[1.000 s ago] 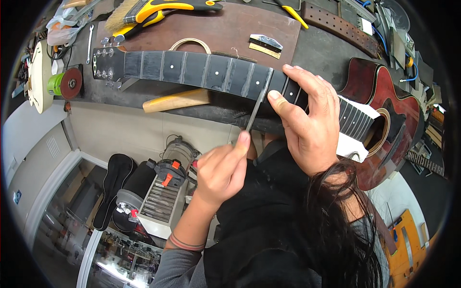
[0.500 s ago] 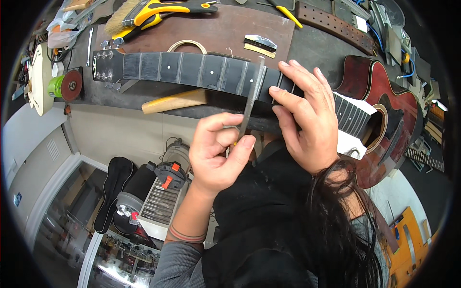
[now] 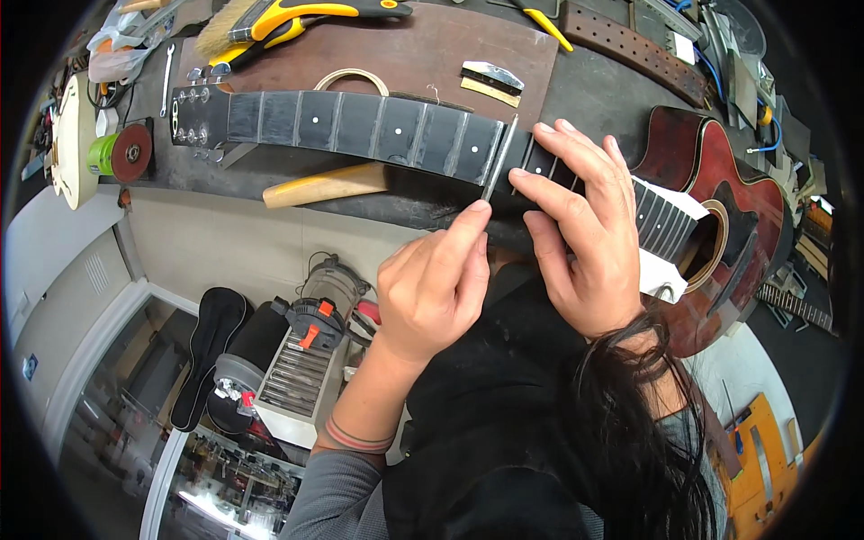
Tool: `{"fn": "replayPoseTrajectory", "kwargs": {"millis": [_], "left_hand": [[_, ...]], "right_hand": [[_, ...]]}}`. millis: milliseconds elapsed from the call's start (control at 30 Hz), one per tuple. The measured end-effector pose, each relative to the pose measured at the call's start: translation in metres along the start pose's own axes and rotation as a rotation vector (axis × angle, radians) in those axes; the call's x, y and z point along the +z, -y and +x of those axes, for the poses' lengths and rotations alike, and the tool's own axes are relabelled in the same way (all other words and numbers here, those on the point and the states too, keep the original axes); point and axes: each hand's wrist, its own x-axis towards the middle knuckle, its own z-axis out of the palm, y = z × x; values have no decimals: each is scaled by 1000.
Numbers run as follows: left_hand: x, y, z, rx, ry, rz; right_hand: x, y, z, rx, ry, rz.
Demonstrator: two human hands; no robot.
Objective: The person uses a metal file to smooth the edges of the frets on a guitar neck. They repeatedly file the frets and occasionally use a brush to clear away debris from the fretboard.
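A thin metal file (image 3: 500,164) is pinched in my left hand (image 3: 430,292), the index finger stretched along it. It lies slantwise over the dark guitar neck (image 3: 364,130), close alongside a fret. My right hand (image 3: 587,247) holds nothing; its fingers are spread, with the fingertips on the fretboard just right of the file. The neck runs from the headstock (image 3: 200,117) at the left to the red guitar body (image 3: 668,153) at the right. White covering (image 3: 659,274) lies around the upper frets beside the soundhole. Hair partly hides my right forearm.
Behind the neck are a fret tool with a shiny metal top (image 3: 491,76) and a yellow-handled brush (image 3: 270,20). A wooden piece (image 3: 324,185) lies under the neck at the bench edge. A green grinder with a disc (image 3: 131,151) stands left; a vacuum cleaner (image 3: 319,315) is below.
My left hand has turned from palm-up to knuckles-up and moved slightly right. The file has swung to the right, with the index finger now along it. My right hand has shifted slightly right.
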Motion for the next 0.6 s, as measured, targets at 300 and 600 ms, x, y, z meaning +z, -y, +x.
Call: {"fn": "replayPoseTrajectory", "kwargs": {"millis": [300, 600], "left_hand": [[-3, -7, -2, 24, 54, 102], [6, -2, 6, 41, -23, 72]], "right_hand": [[5, -6, 2, -56, -4, -98], [7, -8, 2, -77, -11, -137]]}}
